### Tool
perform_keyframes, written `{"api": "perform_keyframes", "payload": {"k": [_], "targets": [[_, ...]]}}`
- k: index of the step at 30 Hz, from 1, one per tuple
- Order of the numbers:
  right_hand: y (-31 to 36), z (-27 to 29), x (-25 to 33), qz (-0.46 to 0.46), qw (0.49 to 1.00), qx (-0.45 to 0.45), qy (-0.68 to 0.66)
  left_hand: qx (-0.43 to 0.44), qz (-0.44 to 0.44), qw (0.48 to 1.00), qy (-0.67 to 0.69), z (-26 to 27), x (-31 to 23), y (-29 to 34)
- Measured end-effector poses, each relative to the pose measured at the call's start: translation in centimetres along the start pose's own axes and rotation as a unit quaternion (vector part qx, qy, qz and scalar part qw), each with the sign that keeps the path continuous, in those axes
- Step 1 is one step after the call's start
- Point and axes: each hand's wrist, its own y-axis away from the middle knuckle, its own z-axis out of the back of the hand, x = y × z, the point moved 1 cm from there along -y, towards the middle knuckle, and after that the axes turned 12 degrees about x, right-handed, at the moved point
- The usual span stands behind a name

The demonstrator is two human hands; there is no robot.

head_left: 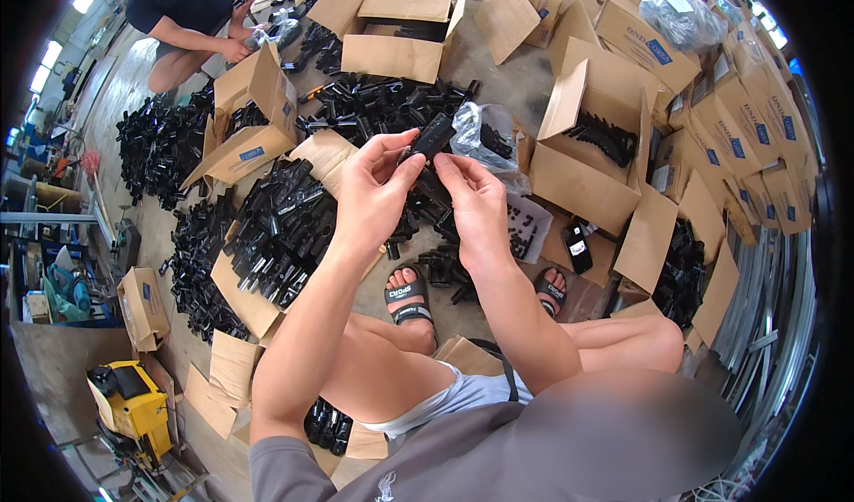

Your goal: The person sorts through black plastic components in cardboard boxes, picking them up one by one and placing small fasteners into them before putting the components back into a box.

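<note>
In front of me I hold up a black, glossy, elongated plastic part (434,134). My left hand (378,182) is closed on it, with thumb and fingers around its lower end. My right hand (476,201) is closed too, thumb and fingertips pinched at that same end; whatever small thing may be between them is hidden. Behind and below my hands lies a pile of similar black parts (378,106). A clear plastic bag (480,133) with black pieces sits just beyond my right hand. Near my right wrist is a pale tray (531,226) of small black pieces.
An open carton (587,177) of black parts stands at right, with stacked cartons (738,124) behind. A phone (576,248) lies on cardboard. Heaps of black parts (289,226) cover the floor at left. Another person (191,22) crouches at far left. A yellow machine (140,409) stands lower left.
</note>
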Motion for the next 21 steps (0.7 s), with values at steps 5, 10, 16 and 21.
{"api": "perform_keyframes", "payload": {"k": [5,10,16,21], "targets": [[-0.2,0.3,0.1,0.005,0.999,0.002,-0.037,0.008,0.017,1.0,0.009,0.0,0.2,-0.1],[-0.1,0.4,0.1,-0.016,0.998,-0.002,-0.061,0.005,0.015,0.999,0.029,-0.4,-0.1,0.1],[0.3,0.7,1.0,-0.028,0.997,0.013,-0.074,0.018,0.019,1.0,0.01,-0.4,0.0,-0.1],[0.5,0.8,1.2,-0.031,0.998,0.009,-0.056,0.028,-0.006,0.999,0.015,-0.4,0.3,-0.1]]}}
